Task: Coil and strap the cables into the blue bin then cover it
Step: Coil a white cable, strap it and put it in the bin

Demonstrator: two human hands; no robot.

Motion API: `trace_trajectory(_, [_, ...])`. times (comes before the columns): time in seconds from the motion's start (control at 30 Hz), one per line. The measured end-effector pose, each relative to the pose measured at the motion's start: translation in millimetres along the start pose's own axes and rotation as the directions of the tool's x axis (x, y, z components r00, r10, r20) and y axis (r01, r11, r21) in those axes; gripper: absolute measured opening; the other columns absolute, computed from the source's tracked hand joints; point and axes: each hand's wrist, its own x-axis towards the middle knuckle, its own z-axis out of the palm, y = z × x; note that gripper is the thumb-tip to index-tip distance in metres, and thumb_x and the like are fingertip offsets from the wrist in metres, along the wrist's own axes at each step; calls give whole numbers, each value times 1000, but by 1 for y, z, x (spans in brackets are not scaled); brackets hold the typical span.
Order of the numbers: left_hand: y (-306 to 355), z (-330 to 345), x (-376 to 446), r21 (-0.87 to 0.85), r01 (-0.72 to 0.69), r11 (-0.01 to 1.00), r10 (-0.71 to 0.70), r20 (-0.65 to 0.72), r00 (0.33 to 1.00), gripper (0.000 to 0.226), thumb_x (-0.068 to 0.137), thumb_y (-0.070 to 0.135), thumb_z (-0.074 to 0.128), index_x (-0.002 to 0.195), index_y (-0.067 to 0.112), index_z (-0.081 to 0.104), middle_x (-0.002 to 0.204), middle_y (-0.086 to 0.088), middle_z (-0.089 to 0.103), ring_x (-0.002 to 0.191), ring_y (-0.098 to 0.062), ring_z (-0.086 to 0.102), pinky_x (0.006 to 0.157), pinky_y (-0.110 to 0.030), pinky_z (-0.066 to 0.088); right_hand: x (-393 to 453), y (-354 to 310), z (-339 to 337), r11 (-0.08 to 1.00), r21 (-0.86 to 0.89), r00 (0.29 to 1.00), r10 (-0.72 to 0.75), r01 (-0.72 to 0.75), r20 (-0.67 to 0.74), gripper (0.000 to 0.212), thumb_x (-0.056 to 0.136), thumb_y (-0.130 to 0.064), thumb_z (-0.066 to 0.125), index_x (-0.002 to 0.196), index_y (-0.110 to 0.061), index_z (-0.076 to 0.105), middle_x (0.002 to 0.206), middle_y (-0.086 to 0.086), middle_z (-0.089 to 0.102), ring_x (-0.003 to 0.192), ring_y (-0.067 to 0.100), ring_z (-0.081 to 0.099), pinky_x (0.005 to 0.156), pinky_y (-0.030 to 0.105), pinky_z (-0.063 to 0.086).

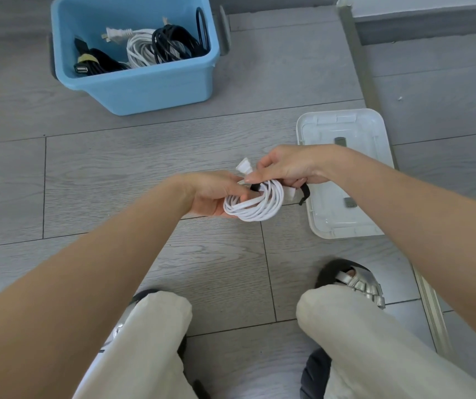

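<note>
One blue bin (156,82) stands uncovered on the grey plank floor (116,168) at the upper left; it holds three coiled cables: one black coil with a yellow strap (93,62) at its left, one white coil (139,50) with a two-pronged plug in the middle, and one black coil (173,44) at its right. In the centre, above the floor, a person's two bare hands share a fourth coil, a white cable (255,204). The left hand (213,194) cradles the coil from the left, palm up, fingers curled under and round the loops. The right hand (285,167) comes in from the right, its fingers bent and pinching one black strap (305,192) that crosses the top of the coil; a loose tail of the strap hangs off to the right. One white plug end (244,165) sticks up between the two hands. To the right, one translucent white lid (343,125) lies flat on the floor, well apart from the bin, partly hidden by the right wrist. Along the bottom, two knees in pale trousers (346,326) and one silver sandal (360,283) are visible.
</note>
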Motion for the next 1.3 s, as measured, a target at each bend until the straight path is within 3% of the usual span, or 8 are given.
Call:
trace_trajectory(0.4, [-3,-10,-2,-65,-34,997,39,70,997,13,86,-1,56,96,7,60,72,-1,61,62,-8,57,64,-19,52,-2,1,-3,1000,-8,996,-6,6,91,28,74,-33,72,69,-17,51,52,-3,41,37,5,20,36,16,14])
trace_trajectory(0.53, [0,-10,-7,-74,-67,995,72,66,995,8,89,13,55,96,10,59,70,2,54,56,-5,49,57,-15,45,1,3,4,1000,-2,999,-25,25,23,49,47,-49,79,76,-15,57,63,3,34,43,9,17,37,18,14])
trace_trajectory(0.63, [1,-6,-2,-56,-64,996,60,-73,996,19,87,28,60,92,10,63,62,4,55,47,-3,48,49,-14,43,6,3,7,996,-85,999,-41,38,-34,66,51,-52,80,97,-8,64,66,4,38,42,8,19,39,19,16])
trace_trajectory(0.77, [6,-10,2,-96,-54,994,28,-254,967,19,84,21,67,91,4,62,66,-2,60,48,-7,53,47,-16,44,7,0,2,996,-79,993,-45,37,-113,38,63,-47,78,84,-18,64,56,-4,33,43,8,20,43,21,15])
trace_trajectory(0.93, [5,-14,-1,-203,-29,979,-23,-249,968,17,86,13,64,96,1,58,58,0,61,45,-4,53,43,-14,44,4,8,-5,993,-118,965,-37,6,-259,45,67,-48,76,94,-12,70,84,3,65,71,14,52,59,19,35])
trace_trajectory(1.03, [1,-11,-3,-170,8,985,-45,-213,976,10,87,14,61,86,4,58,53,1,56,39,-4,48,39,-13,40,-1,5,-7,990,-144,979,-25,-4,-201,33,70,-45,74,75,-13,71,63,-6,52,63,10,41,56,20,31])
trace_trajectory(1.13, [3,-11,-5,-105,12,994,-31,-179,983,13,87,15,57,76,9,55,48,3,47,35,-5,38,37,-13,32,-3,6,-11,999,7,991,-50,51,-124,21,77,-27,73,68,-11,64,49,-12,43,55,6,33,53,19,25])
trace_trajectory(1.3, [7,-10,-9,-147,-45,988,34,-77,996,19,82,18,56,64,14,56,48,6,41,39,-4,35,39,-14,29,-3,14,-14,951,263,979,-120,160,-163,10,76,-15,69,70,-9,63,64,-2,45,57,7,33,57,20,28])
